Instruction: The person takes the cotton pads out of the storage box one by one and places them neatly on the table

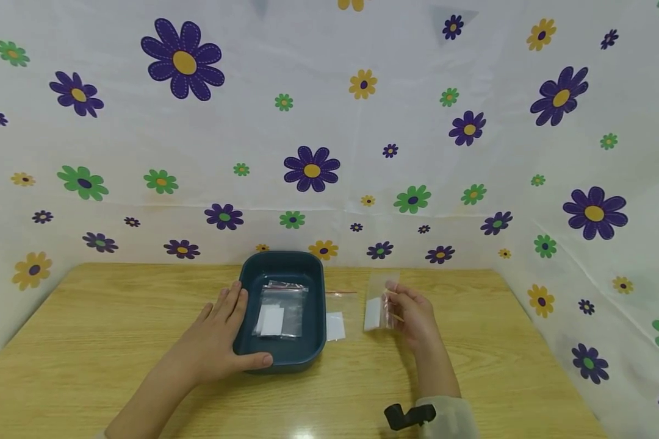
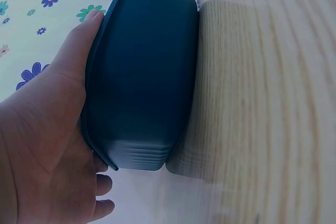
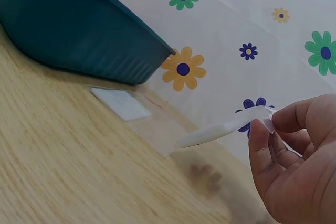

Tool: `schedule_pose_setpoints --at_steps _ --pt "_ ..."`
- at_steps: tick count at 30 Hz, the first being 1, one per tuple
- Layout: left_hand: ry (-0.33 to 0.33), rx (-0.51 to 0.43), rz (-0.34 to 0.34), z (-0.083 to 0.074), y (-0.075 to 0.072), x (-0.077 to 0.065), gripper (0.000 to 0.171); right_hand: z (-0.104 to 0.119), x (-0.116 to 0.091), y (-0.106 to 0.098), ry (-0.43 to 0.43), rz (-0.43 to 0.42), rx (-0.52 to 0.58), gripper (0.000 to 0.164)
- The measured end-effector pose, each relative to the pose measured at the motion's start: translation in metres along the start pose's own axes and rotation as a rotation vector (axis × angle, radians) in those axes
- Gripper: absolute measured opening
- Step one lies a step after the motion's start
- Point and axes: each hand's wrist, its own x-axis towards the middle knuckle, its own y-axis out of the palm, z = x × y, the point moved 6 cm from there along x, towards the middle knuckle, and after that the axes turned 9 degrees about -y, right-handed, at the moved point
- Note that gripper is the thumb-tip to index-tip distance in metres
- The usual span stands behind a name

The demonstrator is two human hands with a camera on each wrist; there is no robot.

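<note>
A dark blue rectangular bin [image 1: 299, 366] stands on the table, with clear zip bags [image 1: 292, 314] holding white squares lying inside it. My left hand [image 1: 214, 341] rests against its left side, fingers stretched along the rim and thumb lying over the near edge. To the right of the bin, my right hand [image 1: 417, 320] pinches a clear zip bag with a white square [image 1: 372, 314] in it by its right edge. In the right wrist view this held bag [image 3: 226, 128] is seen nearly edge-on, between thumb and fingers.
Another zip bag with a white square [image 1: 335, 326] lies flat on the wooden table [image 1: 143, 299], right beside the bin's right wall. A white cloth with printed flowers [image 1: 362, 122] hangs behind and around the table. A black clip [image 1: 409, 417] sits at my right sleeve.
</note>
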Motion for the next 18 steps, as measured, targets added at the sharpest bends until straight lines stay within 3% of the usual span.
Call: schedule_pose_setpoints --at_steps 18 --pt "-0.007 0.006 -0.001 -0.002 -0.001 -0.001 0.131 -0.017 0.004 -0.004 0.016 -0.005 -0.019 0.035"
